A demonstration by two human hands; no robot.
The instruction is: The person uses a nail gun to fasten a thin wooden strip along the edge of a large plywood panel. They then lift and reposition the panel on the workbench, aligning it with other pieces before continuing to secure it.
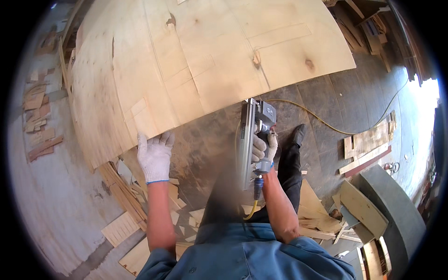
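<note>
A large pale plywood sheet [224, 51] with knots and splits stretches across the far side. At its near edge my left hand [155, 158], in a white knit glove, grips with the thumb on top; the other fingers end at the edge, their tips hidden. My right hand [259, 148], also gloved, is closed round the handle of a grey and black air nailer [248, 135]. The nailer's front end meets or lies just below the sheet's edge; I cannot tell whether they touch. A yellow air hose [252, 211] joins the tool's rear by a blue fitting.
The yellow hose runs on over the dark floor [326, 102] to the right. Wood strips [368, 140] lie there, near a curved grey panel [392, 210]. Offcuts [123, 186] are scattered at left and around my legs. More scraps [37, 107] lie at far left.
</note>
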